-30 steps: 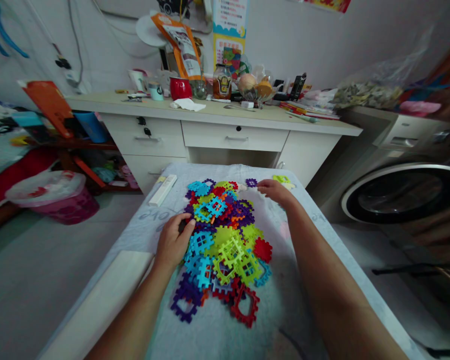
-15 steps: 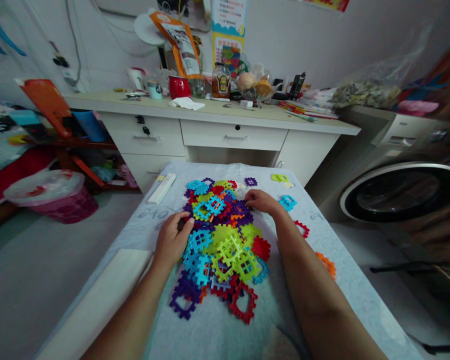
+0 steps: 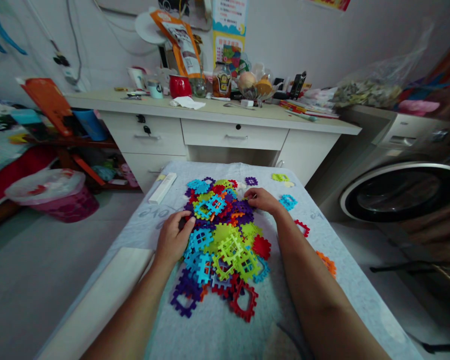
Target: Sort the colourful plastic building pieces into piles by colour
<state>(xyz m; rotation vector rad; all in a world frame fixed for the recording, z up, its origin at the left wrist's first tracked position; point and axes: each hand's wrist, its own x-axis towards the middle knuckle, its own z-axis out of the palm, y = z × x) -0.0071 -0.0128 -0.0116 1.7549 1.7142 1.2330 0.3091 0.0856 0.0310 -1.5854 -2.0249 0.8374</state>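
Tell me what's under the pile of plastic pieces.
Pale cloth shows around the pile and through the red frame at its near edge; beneath its middle, everything's covered.

A white desk lines the pale wall beside, apparently, a washing machine.

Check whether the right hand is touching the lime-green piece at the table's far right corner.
Apart. The head view shows it: a strip of bare cloth lies between the right hand and the lime-green piece.
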